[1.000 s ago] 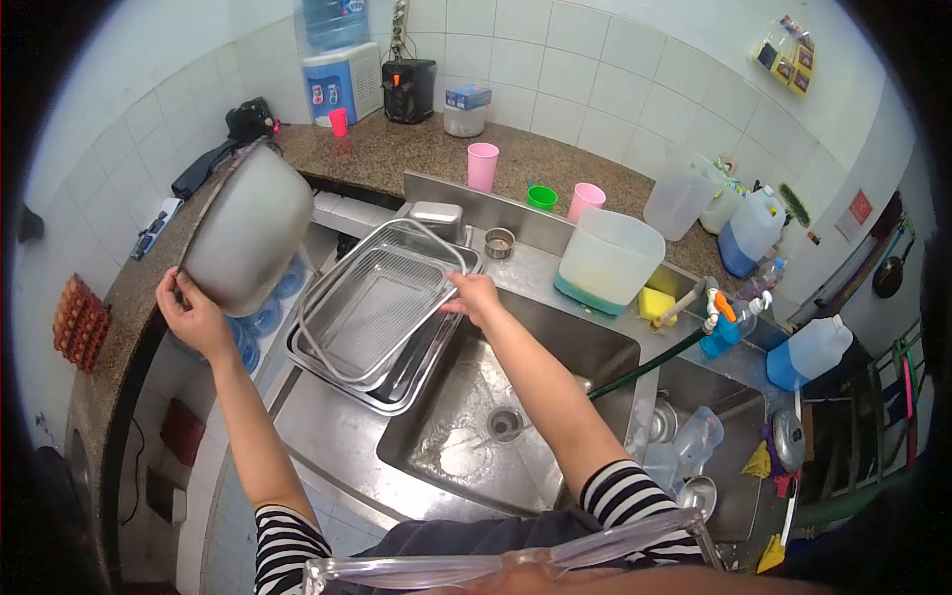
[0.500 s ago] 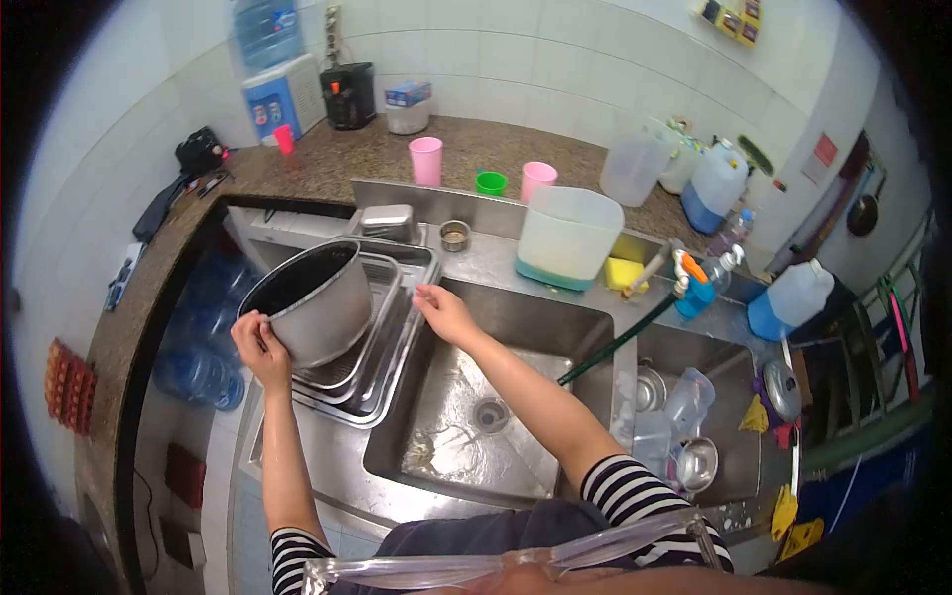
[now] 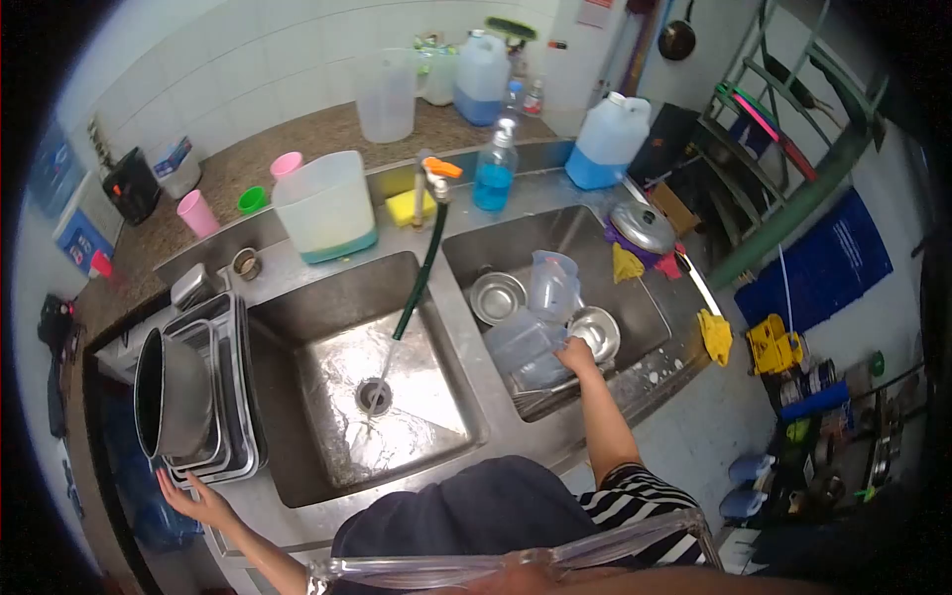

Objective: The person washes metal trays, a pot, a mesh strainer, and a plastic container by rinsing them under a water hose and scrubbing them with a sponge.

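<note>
My left hand is at the lower left, fingers spread and holding nothing. It is just below the grey metal pot, which is tipped on its side on the stacked metal trays left of the sink. My right hand reaches into the right basin, its fingers closed at the edge of a clear plastic container. Close beside those fingers is a shiny metal bowl. Another metal bowl and a clear plastic jug lie behind.
Water runs from a green hose into the left basin. Along the back stand a tub of greenish liquid, a yellow sponge, a blue soap bottle and a jug of blue liquid. A pot lid rests at right.
My left hand has let go of the pot, which now lies tipped over on the trays. My right hand has moved from beside the trays into the right basin. The view has swung right.
</note>
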`<state>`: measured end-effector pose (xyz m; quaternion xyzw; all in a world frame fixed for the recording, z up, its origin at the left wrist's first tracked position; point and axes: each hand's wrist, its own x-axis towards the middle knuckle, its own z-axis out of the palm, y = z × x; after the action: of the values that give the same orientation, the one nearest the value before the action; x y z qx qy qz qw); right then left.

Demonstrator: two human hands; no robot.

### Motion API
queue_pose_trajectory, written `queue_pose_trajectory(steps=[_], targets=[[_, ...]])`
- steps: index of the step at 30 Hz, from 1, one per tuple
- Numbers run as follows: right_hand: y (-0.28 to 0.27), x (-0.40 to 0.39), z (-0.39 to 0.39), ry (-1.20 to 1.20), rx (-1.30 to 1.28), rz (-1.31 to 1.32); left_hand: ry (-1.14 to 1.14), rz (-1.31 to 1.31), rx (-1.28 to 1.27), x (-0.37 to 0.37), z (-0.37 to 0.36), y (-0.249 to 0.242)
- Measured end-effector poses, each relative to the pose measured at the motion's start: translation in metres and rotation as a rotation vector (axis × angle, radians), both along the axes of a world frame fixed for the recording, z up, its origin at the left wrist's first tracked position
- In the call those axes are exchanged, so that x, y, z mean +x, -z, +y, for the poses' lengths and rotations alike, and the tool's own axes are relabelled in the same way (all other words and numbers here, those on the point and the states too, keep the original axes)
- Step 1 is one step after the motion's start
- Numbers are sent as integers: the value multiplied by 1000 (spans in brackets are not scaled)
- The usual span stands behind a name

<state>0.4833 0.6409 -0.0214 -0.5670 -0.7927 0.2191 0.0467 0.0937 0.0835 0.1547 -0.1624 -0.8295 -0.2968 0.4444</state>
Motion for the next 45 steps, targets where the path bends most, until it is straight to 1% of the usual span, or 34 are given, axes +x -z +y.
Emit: queue_pose_trajectory(steps=[1,3,5,7,8,9,11,12,14,16,18,19,20,21,22,23,25,26,28,29,30,31,32,33,34,35,37,38,39,40,41,42,43,45], targets=[[11,6,9,-11,-32,19,-72,-18,111,11,6,5],[40,7,17,-21,-74,41,-73,-29,158,25,16,22],[68,-9,21,68,-61,243,-91,-36,212,39,28,22],[78,-23,21,117,-106,267,5,-37,114,56,52,10],[81,-30,21,173,-150,291,91,-86,179,64,64,0],[88,-34,25,160,-159,299,78,-75,173,69,72,-4],[97,-46,33,99,-214,525,228,-68,186,77,86,-4],[80,-53,28,84,-219,536,216,-54,184,82,91,-6],[-8,-49,4,-58,217,633,330,-62,39,94,106,-3],[-107,-42,-27,-220,205,740,483,-358,182,105,123,13],[-187,-40,-57,-399,178,813,685,-494,115,115,152,14],[-207,-43,-68,-407,168,807,730,-633,68,119,165,16],[-223,-48,-78,-527,132,848,797,-811,95,115,173,32],[-230,-56,-87,-647,98,889,865,-1044,208,112,183,43],[-225,-68,-95,-709,56,926,957,-1239,327,103,189,60],[-215,-83,-105,-769,11,964,1002,-1626,706,99,196,72],[-185,-114,-125,-847,-273,967,1478,-2074,1206,89,197,95],[-156,-131,-134,-919,-265,965,1475,-2061,1213,85,196,107],[-101,-159,-157,-995,-258,973,1157,-1890,1143,78,191,134],[-77,-168,-173,-832,-155,971,1150,-1885,1144,71,184,151],[-61,-181,-183,-665,-57,961,1037,-1908,1098,63,175,170],[-53,-195,-189,-663,-66,961,923,-1931,1048,57,169,178],[-45,-207,-194,-437,-303,764,850,-1951,1069,51,167,187],[-36,-217,-196,-208,-525,551,841,-1958,1071,46,166,194],[-23,-228,-185,-143,-777,464,792,-1968,1002,41,164,202],[-9,-237,-179,-138,-780,455,747,-1976,934,36,164,211],[-7,-251,-171,84,-1284,449,705,-2023,930,25,167,223],[-6,-255,-167,74,-1314,446,642,-2027,879,18,171,231],[20,-264,-161,77,-1314,431,579,-2029,828,14,173,236],[66,-277,-150,-10,-1271,397,572,-2035,840,10,173,242],[93,-286,-144,-98,-1228,365,633,-2063,905,4,173,253],[76,-291,-147,13,-1087,355,695,-2089,970,-3,173,265],[94,-298,-139,13,-1089,345,688,-2093,979,-9,171,279],[125,-310,-118,90,-741,845,689,-2232,1239,-17,167,304]])
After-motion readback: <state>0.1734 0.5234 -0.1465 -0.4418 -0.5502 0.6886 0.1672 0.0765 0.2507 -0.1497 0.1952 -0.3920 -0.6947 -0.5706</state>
